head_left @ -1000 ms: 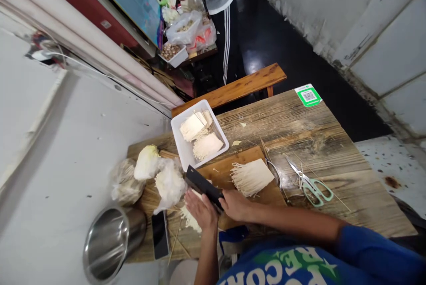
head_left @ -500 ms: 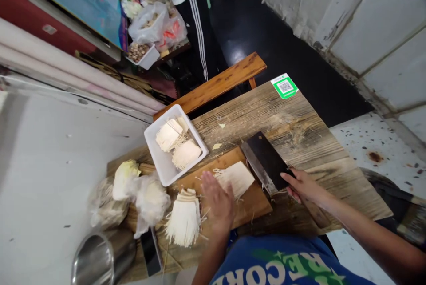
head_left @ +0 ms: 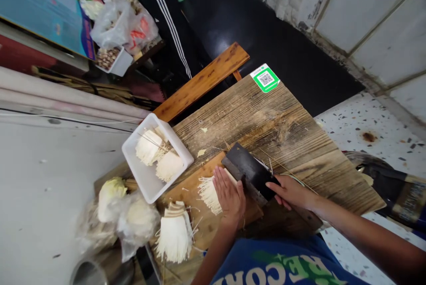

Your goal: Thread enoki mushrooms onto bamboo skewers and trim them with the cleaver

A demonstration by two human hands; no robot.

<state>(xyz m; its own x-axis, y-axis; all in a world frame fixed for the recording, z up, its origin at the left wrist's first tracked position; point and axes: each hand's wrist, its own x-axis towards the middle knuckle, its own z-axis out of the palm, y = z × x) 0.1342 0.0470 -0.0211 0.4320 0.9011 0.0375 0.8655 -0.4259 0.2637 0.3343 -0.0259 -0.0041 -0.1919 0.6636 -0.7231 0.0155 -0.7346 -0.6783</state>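
Note:
My left hand lies flat, fingers stretched out, on a bunch of enoki mushrooms on a wooden cutting board. Its palm hides part of the bunch. My right hand is wrapped round the handle of a dark, broad cleaver. The blade's near side lies close along the cut end of the bunch; whether it touches cannot be seen. Beside the board's left end rests another enoki bundle. Flat enoki pieces and thin sticks lie in a white plastic tub behind it.
At left are a cabbage, plastic bags, a phone and a metal pot. A QR card lies at the table's far corner. Past the bench stands another person near bagged vegetables.
My left hand has come down onto the enoki bunch. The cleaver has shifted left, over the board's right end beside the bunch. The camera view has turned slightly.

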